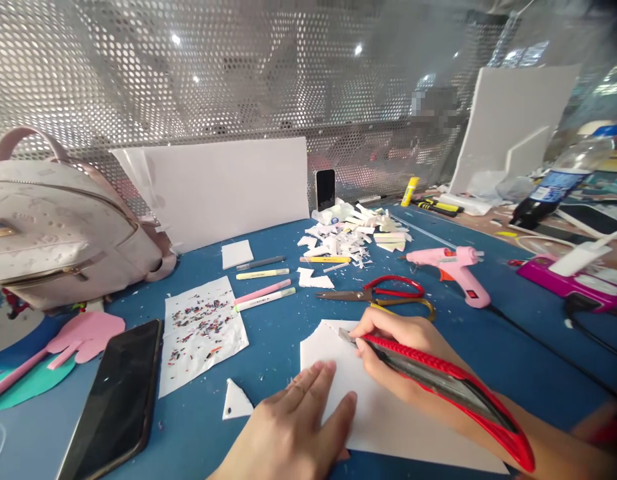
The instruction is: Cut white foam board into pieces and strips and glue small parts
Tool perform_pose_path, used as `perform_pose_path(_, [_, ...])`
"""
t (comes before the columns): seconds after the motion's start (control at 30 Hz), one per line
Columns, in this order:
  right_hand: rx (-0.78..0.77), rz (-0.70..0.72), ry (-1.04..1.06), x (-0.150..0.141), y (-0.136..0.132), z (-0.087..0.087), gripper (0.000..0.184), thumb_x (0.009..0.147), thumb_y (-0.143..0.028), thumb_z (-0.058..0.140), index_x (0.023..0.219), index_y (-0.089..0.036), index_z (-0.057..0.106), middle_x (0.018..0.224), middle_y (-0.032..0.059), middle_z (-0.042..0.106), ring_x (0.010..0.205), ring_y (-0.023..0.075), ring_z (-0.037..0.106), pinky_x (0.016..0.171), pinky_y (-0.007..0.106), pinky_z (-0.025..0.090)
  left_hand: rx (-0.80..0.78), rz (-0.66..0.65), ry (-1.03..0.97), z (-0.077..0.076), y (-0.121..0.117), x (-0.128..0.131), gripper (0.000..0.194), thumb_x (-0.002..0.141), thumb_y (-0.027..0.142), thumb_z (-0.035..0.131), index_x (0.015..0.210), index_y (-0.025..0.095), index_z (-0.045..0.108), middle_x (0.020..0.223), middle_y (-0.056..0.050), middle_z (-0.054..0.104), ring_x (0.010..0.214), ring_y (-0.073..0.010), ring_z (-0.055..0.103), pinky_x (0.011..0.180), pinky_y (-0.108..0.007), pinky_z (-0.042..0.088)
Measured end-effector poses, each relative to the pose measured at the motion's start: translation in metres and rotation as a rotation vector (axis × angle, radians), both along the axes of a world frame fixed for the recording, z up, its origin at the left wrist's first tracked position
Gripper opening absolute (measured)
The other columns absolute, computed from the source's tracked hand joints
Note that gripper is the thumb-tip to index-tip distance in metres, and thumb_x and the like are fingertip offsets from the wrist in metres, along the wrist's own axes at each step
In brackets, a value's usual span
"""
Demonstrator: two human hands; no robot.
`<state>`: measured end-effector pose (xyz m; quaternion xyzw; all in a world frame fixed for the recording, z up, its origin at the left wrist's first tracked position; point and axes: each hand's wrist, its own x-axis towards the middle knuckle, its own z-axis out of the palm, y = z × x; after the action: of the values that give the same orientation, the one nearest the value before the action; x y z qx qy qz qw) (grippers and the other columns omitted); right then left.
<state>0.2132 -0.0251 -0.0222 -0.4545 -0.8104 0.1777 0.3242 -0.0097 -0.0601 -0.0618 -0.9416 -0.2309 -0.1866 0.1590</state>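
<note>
My right hand (403,347) grips a red utility knife (453,387), its blade tip touching a white foam board (388,427) near the far left corner. The fingers of my left hand (298,420) lie spread and flat on the board's left part, holding nothing. Just beyond the board rest scissors (368,293) with red and yellow handles, blades pointing left. A small triangular white offcut (237,401) with a dark spot lies left of my left hand.
Scraps (343,233) are heaped behind several markers (263,274). A pink glue gun (453,263), its cord trailing right, lies near a purple power strip (563,283). Leftward are a phone (118,393), a speckled paper (203,333) and a backpack (63,233). A bottle (563,180) stands far right.
</note>
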Motion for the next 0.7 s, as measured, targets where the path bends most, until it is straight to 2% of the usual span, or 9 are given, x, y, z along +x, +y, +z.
perform_pose_path(0.23, [0.017,-0.104,0.010,-0.007,-0.010,-0.005,0.008,0.088,-0.025,0.052,0.080,-0.023,0.050,0.056,-0.0064,0.052,0.047,0.0112,0.049,0.049,0.021,0.039,-0.009,0.005,-0.008,-0.001,0.001,0.000,0.039,0.102,0.032,0.040,0.126,0.011,0.063,0.122,-0.025,0.067,0.113,-0.0339,0.063,0.085,-0.039,0.058])
perform_pose_path(0.47, [0.034,-0.154,0.024,-0.009,-0.016,-0.004,0.007,0.088,-0.026,0.052,0.082,-0.023,0.052,0.063,-0.0053,0.061,0.052,0.0116,0.059,0.053,0.022,0.042,-0.002,0.013,-0.026,-0.002,-0.001,-0.001,0.041,0.103,0.033,0.036,0.125,0.013,0.065,0.121,-0.024,0.067,0.111,-0.0330,0.065,0.083,-0.038,0.059])
perform_pose_path(0.7, [-0.013,-0.130,0.065,-0.007,-0.017,-0.006,0.010,0.089,-0.023,0.053,0.079,-0.023,0.053,0.065,-0.0056,0.065,0.055,0.0117,0.063,0.055,0.021,0.045,0.012,0.019,-0.028,-0.002,0.001,0.000,0.042,0.103,0.034,0.036,0.124,0.013,0.066,0.122,-0.024,0.067,0.111,-0.0325,0.065,0.083,-0.037,0.059])
